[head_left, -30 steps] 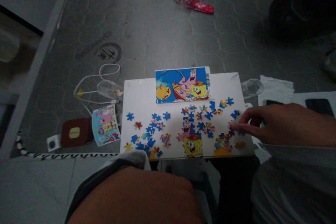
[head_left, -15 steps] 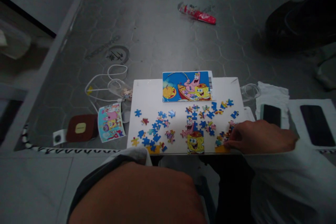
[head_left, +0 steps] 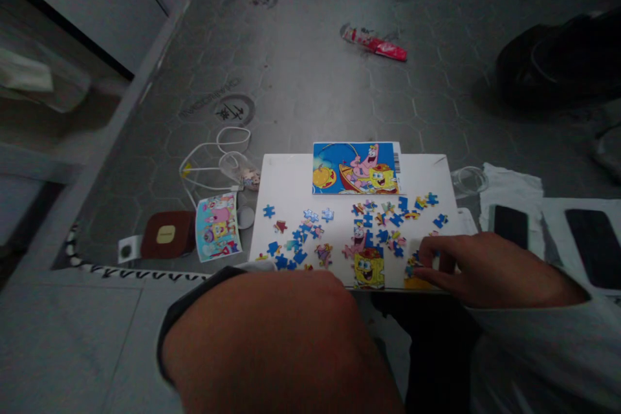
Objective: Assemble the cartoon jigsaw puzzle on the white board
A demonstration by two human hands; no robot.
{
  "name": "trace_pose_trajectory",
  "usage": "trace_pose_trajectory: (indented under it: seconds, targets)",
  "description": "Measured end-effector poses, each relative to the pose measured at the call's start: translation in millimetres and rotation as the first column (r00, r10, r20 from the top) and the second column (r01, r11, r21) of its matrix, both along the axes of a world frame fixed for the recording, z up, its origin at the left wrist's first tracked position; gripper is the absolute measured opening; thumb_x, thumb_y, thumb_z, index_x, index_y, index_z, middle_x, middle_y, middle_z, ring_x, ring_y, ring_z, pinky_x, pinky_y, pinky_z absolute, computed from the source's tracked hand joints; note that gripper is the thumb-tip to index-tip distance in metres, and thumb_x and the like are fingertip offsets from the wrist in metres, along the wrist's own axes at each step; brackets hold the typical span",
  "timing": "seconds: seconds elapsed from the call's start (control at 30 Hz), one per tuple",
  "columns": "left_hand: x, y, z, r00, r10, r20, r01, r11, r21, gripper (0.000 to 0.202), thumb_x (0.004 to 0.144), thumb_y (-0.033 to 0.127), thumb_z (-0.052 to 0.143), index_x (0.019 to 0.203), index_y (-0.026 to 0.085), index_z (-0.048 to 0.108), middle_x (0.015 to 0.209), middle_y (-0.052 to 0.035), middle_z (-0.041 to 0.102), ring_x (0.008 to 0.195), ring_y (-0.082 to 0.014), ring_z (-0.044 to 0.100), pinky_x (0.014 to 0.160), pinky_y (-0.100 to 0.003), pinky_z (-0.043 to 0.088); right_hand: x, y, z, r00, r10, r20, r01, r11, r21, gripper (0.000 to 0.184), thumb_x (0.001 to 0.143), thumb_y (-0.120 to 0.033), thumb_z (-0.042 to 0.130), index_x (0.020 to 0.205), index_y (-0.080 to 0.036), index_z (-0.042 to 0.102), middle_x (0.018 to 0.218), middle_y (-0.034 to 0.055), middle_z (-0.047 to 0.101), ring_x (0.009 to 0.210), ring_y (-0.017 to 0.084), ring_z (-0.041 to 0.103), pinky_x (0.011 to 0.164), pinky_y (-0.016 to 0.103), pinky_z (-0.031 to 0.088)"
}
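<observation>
My right hand (head_left: 458, 266) is at the lower right of the white board (head_left: 286, 171), thumb and forefinger curled together over small jigsaw pieces (head_left: 412, 261). It seems to pinch a puzzle piece, mostly hidden by the fingers. Nearby, joined pieces form a yellow cartoon face (head_left: 367, 268) with a pink figure above it. Loose blue pieces (head_left: 299, 257) lie in a group on the left, and more mixed pieces (head_left: 388, 236) are spread right of centre. A picture card (head_left: 356, 168) of the same cartoon scene lies at the board's far edge. My left hand is out of view.
A large bare limb (head_left: 272, 336) covers the board's near left edge. To the left are a brown case (head_left: 167, 235), a cartoon sheet (head_left: 218, 226) and a white cable (head_left: 198, 144). Phones (head_left: 508, 225) lie on the right. A red wrapper (head_left: 388, 48) is on the floor beyond.
The whole view has shifted, so the board sits farther right and lower. The bare limb now hides more pieces at the near left. My right hand stays by the same right-hand pieces.
</observation>
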State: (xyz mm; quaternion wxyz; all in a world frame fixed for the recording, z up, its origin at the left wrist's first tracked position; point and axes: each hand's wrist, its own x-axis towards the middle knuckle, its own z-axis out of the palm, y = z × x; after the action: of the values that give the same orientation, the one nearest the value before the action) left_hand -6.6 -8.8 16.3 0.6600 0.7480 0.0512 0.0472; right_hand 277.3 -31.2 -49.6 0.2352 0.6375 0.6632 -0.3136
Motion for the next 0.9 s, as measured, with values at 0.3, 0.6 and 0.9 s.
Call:
trace_pose_trajectory:
  seconds: [0.3, 0.6, 0.9]
  targets:
    - [23, 25, -36.9, 0.622, 0.715, -0.319, -0.534, 0.685, 0.495, 0.007, 0.095, 0.028, 0.074, 0.093, 0.023, 0.077, 0.088, 0.0056, 0.077, 0.079, -0.0113, 0.067, 0.071, -0.024, 0.041, -22, 11, 8.4, 0.858, 0.204, -0.471, 0.073, 0.86, 0.505, 0.02, 0.094, -0.039, 0.063, 0.087, -0.032, 0.08, 0.07, -0.0044, 0.076, 0.051, 0.011, 0.063, 0.048, 0.025, 0.039]
    - [29, 29, -50.7, 0.615, 0.701, -0.363, -0.453, 0.69, 0.565, 0.008, 0.094, 0.024, 0.073, 0.089, 0.025, 0.08, 0.085, 0.0051, 0.078, 0.08, -0.0151, 0.068, 0.072, -0.028, 0.04, -41, 14, -2.1, 0.891, 0.122, -0.437, 0.084, 0.902, 0.424, 0.021, 0.091, -0.044, 0.061, 0.092, -0.038, 0.081, 0.078, -0.0052, 0.078, 0.056, 0.013, 0.06, 0.055, 0.029, 0.039]
    - [32, 36, -61.3, 0.494, 0.673, -0.551, -0.322, 0.73, 0.603, 0.016, 0.094, 0.031, 0.069, 0.087, 0.024, 0.081, 0.081, -0.0006, 0.077, 0.075, -0.0188, 0.067, 0.067, -0.032, 0.038, -62, 10, -18.6, 0.986, 0.101, -0.133, -0.041, 0.916, 0.398, 0.017, 0.088, -0.05, 0.068, 0.087, -0.035, 0.076, 0.076, -0.0016, 0.075, 0.065, 0.019, 0.061, 0.056, 0.031, 0.023]
